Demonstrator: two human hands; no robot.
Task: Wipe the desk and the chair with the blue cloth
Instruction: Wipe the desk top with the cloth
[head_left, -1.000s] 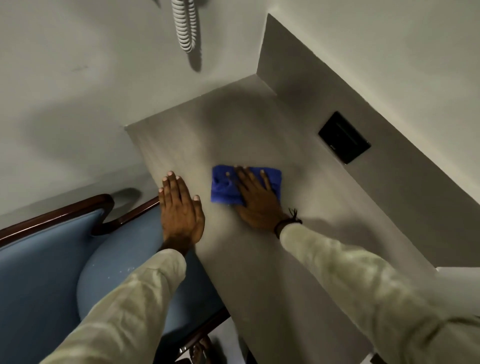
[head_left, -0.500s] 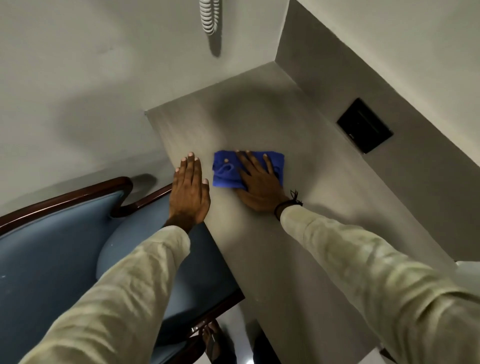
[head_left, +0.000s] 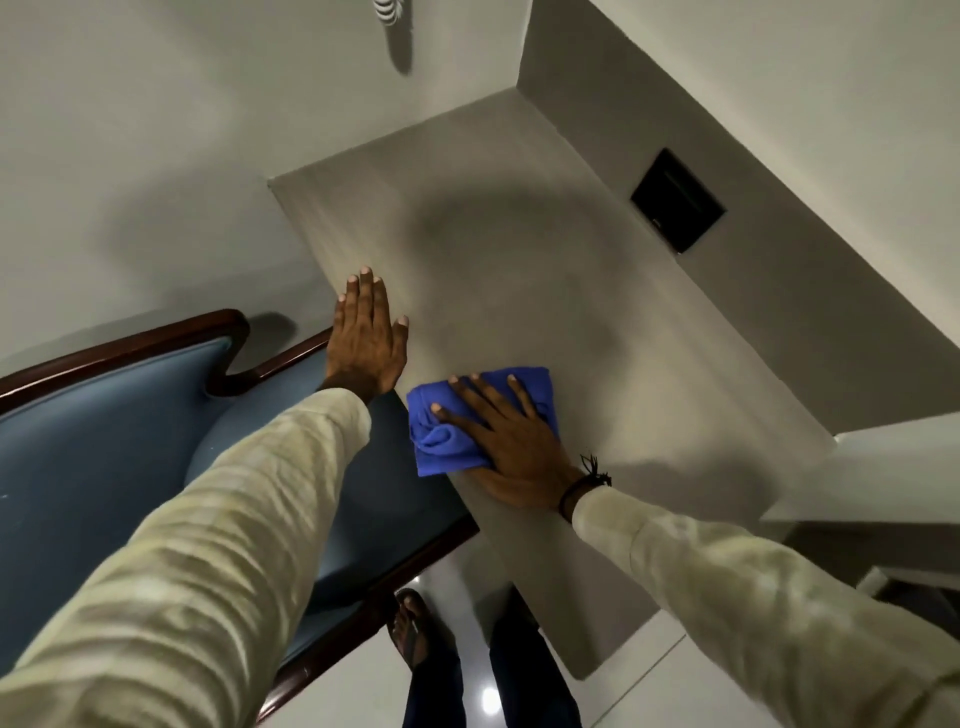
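The blue cloth (head_left: 447, 441) lies bunched at the near left edge of the grey desk (head_left: 519, 270), hanging slightly over it. My right hand (head_left: 504, 441) presses flat on the cloth with fingers spread. My left hand (head_left: 369, 332) rests flat and open on the desk's left edge, holding nothing. The chair (head_left: 104, 441), blue upholstery in a dark wood frame, stands to the left with its seat partly under the desk edge and my left arm over it.
Walls close the desk in at the back and right, where a black wall plate (head_left: 678, 200) is set. A coiled white cord (head_left: 387, 8) hangs at the top. My legs and a sandalled foot (head_left: 410, 623) stand on the glossy floor below.
My right hand has dragged the blue cloth back toward me, from beside my left hand to the desk's near left edge. The left hand stays planted on the desk edge.
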